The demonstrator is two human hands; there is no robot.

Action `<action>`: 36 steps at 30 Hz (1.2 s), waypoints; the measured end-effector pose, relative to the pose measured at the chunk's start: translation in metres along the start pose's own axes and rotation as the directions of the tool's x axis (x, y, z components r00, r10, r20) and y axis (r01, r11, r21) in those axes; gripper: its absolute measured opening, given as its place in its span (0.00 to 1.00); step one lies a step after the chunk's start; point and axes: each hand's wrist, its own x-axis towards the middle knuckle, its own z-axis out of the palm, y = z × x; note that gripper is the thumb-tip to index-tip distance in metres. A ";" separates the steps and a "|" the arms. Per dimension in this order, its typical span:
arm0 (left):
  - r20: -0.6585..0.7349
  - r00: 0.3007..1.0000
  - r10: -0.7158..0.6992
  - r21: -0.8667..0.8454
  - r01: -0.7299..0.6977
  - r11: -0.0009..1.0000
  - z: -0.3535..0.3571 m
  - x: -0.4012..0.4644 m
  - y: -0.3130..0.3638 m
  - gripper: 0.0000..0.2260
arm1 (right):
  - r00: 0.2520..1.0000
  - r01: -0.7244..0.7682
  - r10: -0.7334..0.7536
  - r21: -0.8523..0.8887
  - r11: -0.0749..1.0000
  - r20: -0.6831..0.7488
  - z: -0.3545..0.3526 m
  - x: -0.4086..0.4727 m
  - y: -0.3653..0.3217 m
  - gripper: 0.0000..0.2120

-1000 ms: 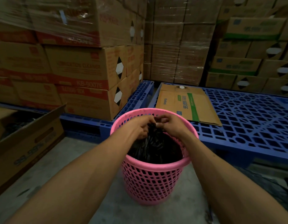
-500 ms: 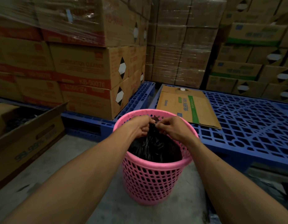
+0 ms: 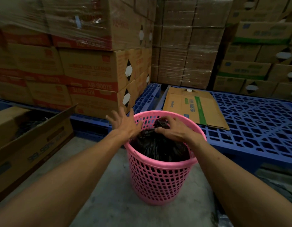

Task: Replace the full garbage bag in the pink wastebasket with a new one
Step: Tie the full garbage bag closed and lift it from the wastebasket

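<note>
So far: bag point(image 3: 160, 148) knotted, in basket point(image 3: 160, 182); right hand point(image 3: 173, 130) grips knot, left hand point(image 3: 125, 126) splayed, empty. Lift-out, relining remain.

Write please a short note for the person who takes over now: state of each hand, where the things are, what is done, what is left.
Left hand: open, fingers spread, over the basket's left rim, holding nothing.
Right hand: pinches the gathered neck of the black bag.
Bag: full, top bunched, sits inside the pink basket on the floor.
Done: the bag's mouth is gathered off the rim.
Left: lift the bag out, set it aside, fit a new bag. An open box at left holds dark plastic, perhaps spare bags; cannot tell.
</note>
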 end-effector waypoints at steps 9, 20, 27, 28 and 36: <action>0.236 0.971 -0.026 -0.214 0.078 0.974 0.019 -0.006 -0.017 0.39 | 0.978 -0.105 0.166 -0.386 0.917 0.128 0.048 0.011 -0.009 0.31; 0.199 0.979 -0.048 -0.199 0.088 0.976 0.017 -0.009 -0.015 0.38 | 0.978 0.070 -0.110 -0.219 0.973 -0.176 0.022 0.013 0.001 0.13; 0.169 0.985 -0.021 -0.279 0.068 0.958 0.014 -0.010 -0.003 0.33 | 0.918 0.096 -0.106 -0.044 0.994 -0.383 -0.034 0.017 -0.046 0.13; 0.185 0.983 -0.023 -0.279 0.075 0.957 0.014 -0.011 -0.001 0.34 | 0.917 0.093 -0.110 -0.063 0.994 -0.383 -0.042 0.017 -0.051 0.13; 0.165 0.982 0.095 -0.005 -0.095 0.995 -0.079 0.011 -0.014 0.37 | 0.974 -0.003 -0.028 -0.137 0.991 -0.225 -0.104 0.021 -0.072 0.15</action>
